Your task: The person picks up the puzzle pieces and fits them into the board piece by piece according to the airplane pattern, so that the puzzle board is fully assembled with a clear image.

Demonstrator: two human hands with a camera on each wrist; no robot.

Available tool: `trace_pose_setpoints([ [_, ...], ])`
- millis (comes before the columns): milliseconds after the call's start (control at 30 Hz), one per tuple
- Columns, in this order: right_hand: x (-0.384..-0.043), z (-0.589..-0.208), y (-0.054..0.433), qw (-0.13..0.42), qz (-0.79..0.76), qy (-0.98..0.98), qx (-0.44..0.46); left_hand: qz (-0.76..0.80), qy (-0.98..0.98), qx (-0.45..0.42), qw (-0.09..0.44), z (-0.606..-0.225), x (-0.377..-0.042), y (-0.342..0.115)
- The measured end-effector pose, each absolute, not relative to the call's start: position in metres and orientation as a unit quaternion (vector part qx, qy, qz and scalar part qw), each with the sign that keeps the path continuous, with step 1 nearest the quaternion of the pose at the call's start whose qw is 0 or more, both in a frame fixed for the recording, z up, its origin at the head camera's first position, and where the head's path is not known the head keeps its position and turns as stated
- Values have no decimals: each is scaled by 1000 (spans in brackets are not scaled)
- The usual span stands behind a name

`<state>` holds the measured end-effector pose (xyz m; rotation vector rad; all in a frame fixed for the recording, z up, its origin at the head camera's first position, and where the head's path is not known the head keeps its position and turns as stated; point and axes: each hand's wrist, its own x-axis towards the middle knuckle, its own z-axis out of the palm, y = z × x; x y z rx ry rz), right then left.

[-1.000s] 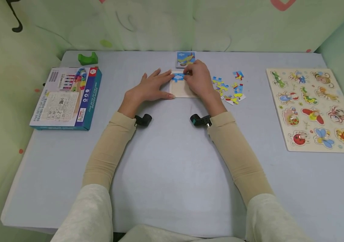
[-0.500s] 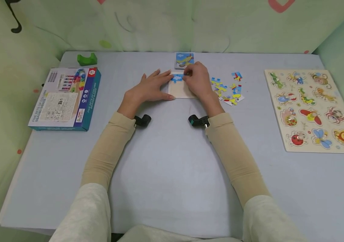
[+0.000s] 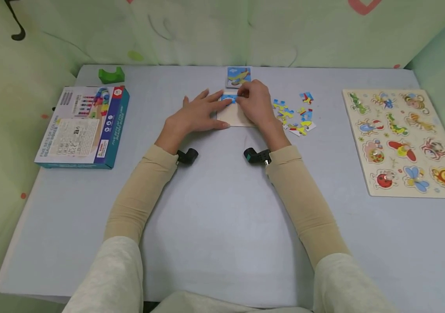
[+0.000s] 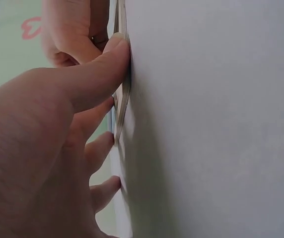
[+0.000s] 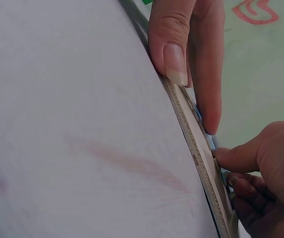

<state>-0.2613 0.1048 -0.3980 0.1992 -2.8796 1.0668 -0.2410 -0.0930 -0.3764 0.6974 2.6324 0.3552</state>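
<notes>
A small wooden puzzle tray lies before me, with blue puzzle pieces along its far side. Fingers spread and straight, my left hand rests at the tray's left side. Its index finger touches the blue pieces, and its thumb presses the near edge in the right wrist view. My right hand pinches a puzzle piece at the tray's far right; the fingers mostly hide that piece. Right of this hand lie several loose puzzle pieces. Behind the tray is a picture of a yellow plane.
A boxed toy set lies at the left, with a green curved block behind it. A large wooden insect-and-animal puzzle board lies at the right. Green patterned curtains enclose the table's back and sides.
My left hand has shifted slightly to the right, and its index finger now reaches over the blue pieces. The right hand stays at the tray's far right, still pinching.
</notes>
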Motion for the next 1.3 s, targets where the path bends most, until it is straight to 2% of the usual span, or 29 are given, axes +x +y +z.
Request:
trace_pose_setpoints([
  [367, -259, -395, 110, 15, 353, -932, 85, 102, 944, 236, 207, -373, -240, -90],
  [833, -250, -383, 134, -22, 370, -914, 164, 97, 943, 241, 207, -374, -240, -90],
  [1300, -242, -373, 192, -12, 367, -922, 122, 101, 943, 240, 206, -374, -238, -89],
])
